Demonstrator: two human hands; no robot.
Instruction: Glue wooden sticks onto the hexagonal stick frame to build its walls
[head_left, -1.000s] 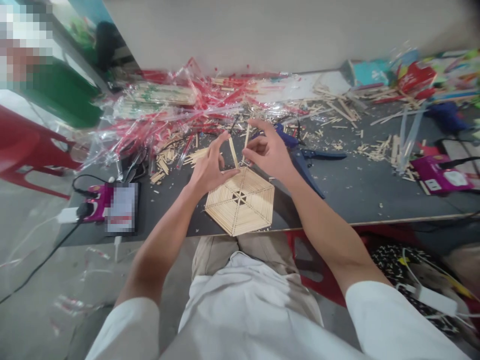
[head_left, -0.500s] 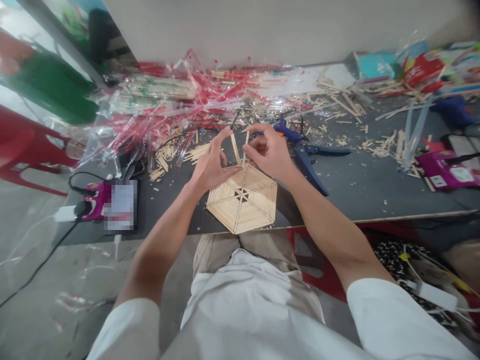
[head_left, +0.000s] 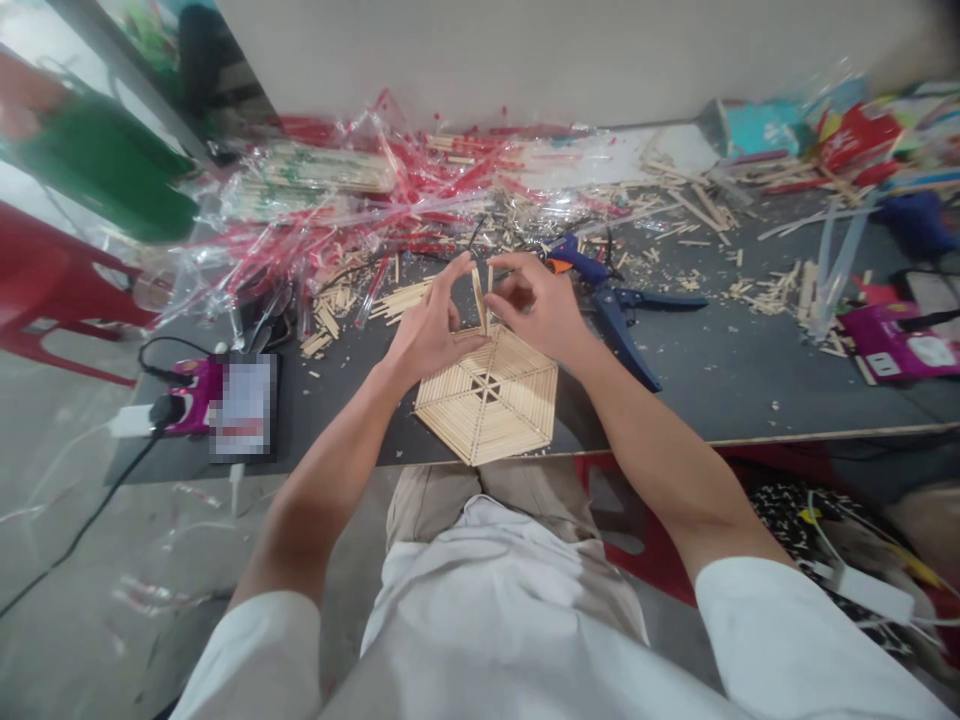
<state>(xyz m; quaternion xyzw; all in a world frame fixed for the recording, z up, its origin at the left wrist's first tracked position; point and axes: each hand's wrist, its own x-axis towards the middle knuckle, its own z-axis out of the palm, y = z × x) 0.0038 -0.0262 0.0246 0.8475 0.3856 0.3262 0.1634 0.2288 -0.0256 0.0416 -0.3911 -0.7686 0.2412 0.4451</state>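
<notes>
A flat hexagon of glued wooden sticks [head_left: 491,405] lies at the near edge of the dark table [head_left: 720,385]. My left hand [head_left: 427,330] pinches a short wooden stick [head_left: 478,293] upright over the hexagon's far edge. My right hand [head_left: 536,310] pinches a second stick [head_left: 490,285] right beside it, and the two sticks stand almost touching. Both hands rest close together just above the hexagon.
A blue glue gun [head_left: 600,285] lies right of my hands. Loose sticks [head_left: 401,298] and clear red wrappers [head_left: 352,215] cover the far table. A purple box [head_left: 889,350] sits at the right, a purple device with a cable [head_left: 184,410] at the left, a red stool [head_left: 52,300] beyond.
My hands have drawn closer together, so the two upright sticks now stand nearly side by side. The view has shifted slightly.
</notes>
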